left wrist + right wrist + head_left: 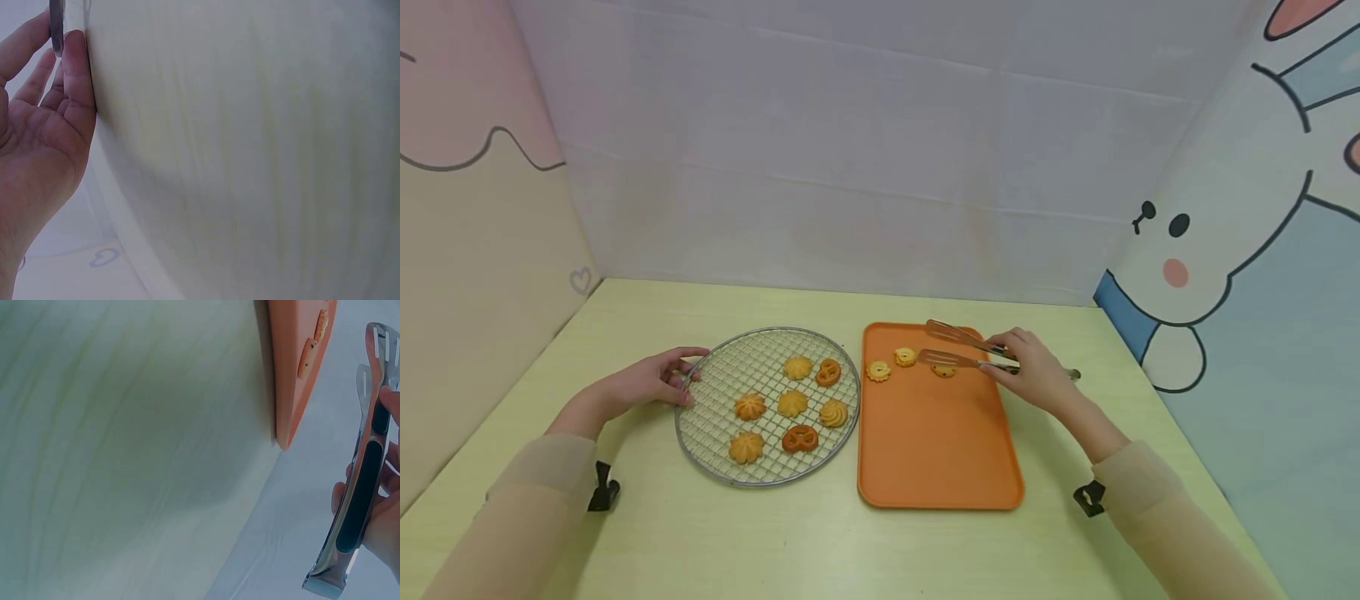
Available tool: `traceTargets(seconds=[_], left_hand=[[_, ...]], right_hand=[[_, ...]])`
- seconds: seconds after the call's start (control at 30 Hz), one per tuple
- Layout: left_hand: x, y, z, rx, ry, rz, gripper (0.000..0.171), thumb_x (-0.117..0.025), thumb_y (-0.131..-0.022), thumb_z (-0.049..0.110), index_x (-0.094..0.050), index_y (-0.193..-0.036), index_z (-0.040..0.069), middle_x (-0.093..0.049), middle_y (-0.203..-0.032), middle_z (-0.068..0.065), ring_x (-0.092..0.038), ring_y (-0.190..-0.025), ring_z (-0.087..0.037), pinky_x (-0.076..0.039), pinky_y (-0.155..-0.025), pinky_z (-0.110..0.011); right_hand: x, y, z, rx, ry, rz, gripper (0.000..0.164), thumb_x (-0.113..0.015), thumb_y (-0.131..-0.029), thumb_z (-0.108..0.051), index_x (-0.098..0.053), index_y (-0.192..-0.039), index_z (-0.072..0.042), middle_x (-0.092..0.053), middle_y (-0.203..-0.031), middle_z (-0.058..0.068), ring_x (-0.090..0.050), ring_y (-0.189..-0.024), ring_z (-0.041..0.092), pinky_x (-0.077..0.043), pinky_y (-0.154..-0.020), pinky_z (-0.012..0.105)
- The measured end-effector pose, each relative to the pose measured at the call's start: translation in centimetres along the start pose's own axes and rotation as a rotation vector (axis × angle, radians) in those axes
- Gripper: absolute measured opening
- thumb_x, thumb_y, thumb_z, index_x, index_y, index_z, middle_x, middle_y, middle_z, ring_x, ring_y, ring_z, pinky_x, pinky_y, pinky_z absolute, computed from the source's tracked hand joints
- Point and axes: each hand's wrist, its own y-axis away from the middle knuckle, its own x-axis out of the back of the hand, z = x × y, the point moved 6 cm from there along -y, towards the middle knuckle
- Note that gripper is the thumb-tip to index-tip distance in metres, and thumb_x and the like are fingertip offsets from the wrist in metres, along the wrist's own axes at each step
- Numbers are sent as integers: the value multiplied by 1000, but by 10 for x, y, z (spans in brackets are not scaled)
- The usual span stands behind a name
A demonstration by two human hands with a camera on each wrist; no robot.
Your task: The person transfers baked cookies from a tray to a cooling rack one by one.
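Note:
My left hand (640,387) grips the left rim of a round wire cooling rack (775,350), its thumb and fingers on either side of the metal rim (56,28) in the left wrist view. On the rack lie several cookies, among them a brown pretzel cookie (800,438) and a swirled one (833,412). My right hand (1033,371) holds metal tongs (359,506) with dark grip pads. Their slotted ends stand apart over the far part of an orange tray (936,442), with nothing between them. A chip-dotted cookie (943,371) is partly hidden below the nearer end.
Two ring-shaped cookies, one at the tray's left edge (877,371) and another (906,357) beside it, lie near the tongs. Rack and tray sit side by side on a pale wooden table (730,537). Printed cloth walls (865,167) rise behind and at both sides.

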Motion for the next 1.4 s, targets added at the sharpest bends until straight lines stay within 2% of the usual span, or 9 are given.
traceTargets(seconds=[0.23, 0.63, 1.03, 1.4], left_hand=[[-1, -1, -1, -10, 13, -4, 86, -76, -78, 19, -26, -147, 8, -45, -121, -21, -49, -91, -18, -43, -77, -25], [-3, 2, 1, -15, 38, -8, 87, -77, -78, 18, -25, -147, 7, -45, -121, -21, -50, -90, -16, -43, -76, -25], [-2, 2, 1, -19, 39, -6, 87, -77, -78, 17, -25, -147, 7, -44, -121, -22, -49, -89, -15, -43, -76, -25], [-2, 1, 2, -26, 22, -5, 86, -76, -79, 17, -25, -147, 6, -45, -121, -21, -49, -90, -15, -43, -76, -25]], right_hand=[[-8, 4, 14, -53, 27, -47, 39, -69, -86, -30, -61, -115, -5, -56, -106, 10, -53, -95, 27, -46, -82, 45], [-17, 7, 29, -87, 43, -105, 38, -70, -86, -29, -62, -113, -3, -57, -106, 13, -53, -98, 30, -45, -86, 49], [-26, 8, 39, -41, -5, -111, 33, -70, -86, -25, -61, -110, -4, -58, -104, 13, -55, -98, 31, -45, -87, 48], [-28, 8, 37, 7, -31, -101, 29, -70, -86, -20, -61, -108, -3, -60, -103, 12, -57, -99, 32, -45, -86, 48]])
